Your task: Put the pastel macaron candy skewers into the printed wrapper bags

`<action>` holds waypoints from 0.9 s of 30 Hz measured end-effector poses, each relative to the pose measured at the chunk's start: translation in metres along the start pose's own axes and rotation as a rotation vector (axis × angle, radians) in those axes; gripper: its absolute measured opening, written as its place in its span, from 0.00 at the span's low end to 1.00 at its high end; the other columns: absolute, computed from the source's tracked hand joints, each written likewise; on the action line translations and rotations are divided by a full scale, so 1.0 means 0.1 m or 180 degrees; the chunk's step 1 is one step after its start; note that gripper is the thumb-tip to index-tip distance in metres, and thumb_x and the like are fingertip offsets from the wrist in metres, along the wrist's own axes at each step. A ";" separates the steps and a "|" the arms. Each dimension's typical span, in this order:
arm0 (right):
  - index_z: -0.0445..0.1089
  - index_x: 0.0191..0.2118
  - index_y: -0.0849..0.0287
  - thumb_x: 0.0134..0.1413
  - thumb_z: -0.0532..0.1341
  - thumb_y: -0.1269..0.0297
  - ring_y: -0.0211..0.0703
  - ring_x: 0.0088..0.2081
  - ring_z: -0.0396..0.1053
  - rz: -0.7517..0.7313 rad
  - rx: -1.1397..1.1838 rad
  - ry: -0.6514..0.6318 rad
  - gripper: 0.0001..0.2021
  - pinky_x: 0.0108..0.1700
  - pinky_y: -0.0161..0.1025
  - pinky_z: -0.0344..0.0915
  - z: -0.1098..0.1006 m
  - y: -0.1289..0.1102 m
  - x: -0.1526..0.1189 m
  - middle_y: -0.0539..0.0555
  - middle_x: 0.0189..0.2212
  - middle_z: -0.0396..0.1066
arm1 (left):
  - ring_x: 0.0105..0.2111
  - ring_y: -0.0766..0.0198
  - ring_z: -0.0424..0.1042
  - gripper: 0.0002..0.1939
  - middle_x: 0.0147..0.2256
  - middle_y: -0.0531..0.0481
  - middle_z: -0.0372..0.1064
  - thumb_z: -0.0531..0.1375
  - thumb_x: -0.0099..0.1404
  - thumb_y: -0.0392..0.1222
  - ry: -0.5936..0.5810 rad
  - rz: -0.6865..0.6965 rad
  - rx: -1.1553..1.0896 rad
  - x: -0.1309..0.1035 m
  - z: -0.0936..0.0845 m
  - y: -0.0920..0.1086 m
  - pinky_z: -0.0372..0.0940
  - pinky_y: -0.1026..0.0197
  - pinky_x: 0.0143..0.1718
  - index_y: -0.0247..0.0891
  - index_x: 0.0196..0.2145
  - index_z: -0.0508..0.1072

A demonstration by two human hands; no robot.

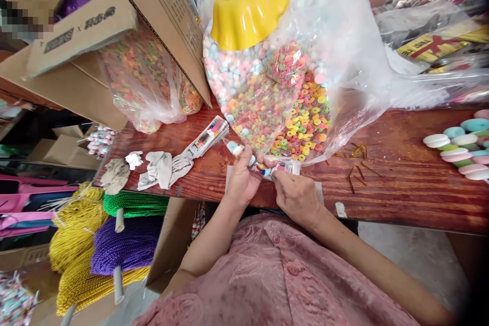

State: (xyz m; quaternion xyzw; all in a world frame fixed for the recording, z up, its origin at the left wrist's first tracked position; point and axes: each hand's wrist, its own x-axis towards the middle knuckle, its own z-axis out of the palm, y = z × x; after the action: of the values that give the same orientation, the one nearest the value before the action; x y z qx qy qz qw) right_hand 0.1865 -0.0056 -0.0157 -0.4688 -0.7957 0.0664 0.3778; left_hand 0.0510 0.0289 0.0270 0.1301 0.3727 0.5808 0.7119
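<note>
My left hand [244,178] is closed around a slim clear candy packet [237,150] with a colourful print, and pale blue and white sweets show at its far end. My right hand [300,196] pinches the packet's other end, its fingers curled and partly hidden. Just beyond both hands lies a big clear bag [351,81] holding ring gummies [305,117] and pastel marshmallows [217,69]. To the left rests a stack of flat printed packets [206,138]. Several gold twist ties [357,175] lie right of my right hand.
A yellow bowl [248,5] sits upside down on the big bag. An open carton [164,15] with bagged gummies stands left, near a grey glove [164,169]. Marshmallow skewers [460,145] lie at right. Coloured cord bundles [126,244] are below the table's left edge.
</note>
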 end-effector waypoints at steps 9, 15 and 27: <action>0.67 0.28 0.59 0.63 0.52 0.72 0.35 0.24 0.62 -0.0212 0.0490 0.0028 0.12 0.30 0.36 0.53 0.00 -0.08 0.01 0.50 0.21 0.68 | 0.25 0.69 0.72 0.16 0.23 0.55 0.66 0.58 0.70 0.49 0.0517 -0.0088 -0.0508 0.06 0.02 0.10 0.72 0.61 0.36 0.37 0.29 0.67; 0.65 0.24 0.59 0.60 0.53 0.74 0.35 0.23 0.57 -0.0623 -0.0205 0.0010 0.13 0.30 0.38 0.49 -0.02 -0.09 0.02 0.51 0.20 0.66 | 0.18 0.74 0.61 0.21 0.19 0.59 0.57 0.54 0.73 0.48 0.0513 -0.0013 -0.0759 0.08 -0.02 0.05 0.70 0.65 0.32 0.36 0.23 0.61; 0.65 0.25 0.58 0.58 0.58 0.59 0.33 0.21 0.53 0.1702 0.2875 -0.0693 0.13 0.26 0.34 0.50 -0.06 -0.05 0.11 0.45 0.17 0.57 | 0.23 0.68 0.66 0.25 0.22 0.54 0.62 0.47 0.74 0.56 0.0025 -0.0291 -0.0693 0.03 -0.07 0.07 0.70 0.56 0.40 0.36 0.27 0.67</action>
State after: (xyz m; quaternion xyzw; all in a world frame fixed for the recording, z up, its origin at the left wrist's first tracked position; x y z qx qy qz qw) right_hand 0.1839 -0.0007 -0.0036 -0.4363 -0.5752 0.5444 0.4271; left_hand 0.0416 0.0318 0.0252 0.0326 0.3158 0.5854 0.7461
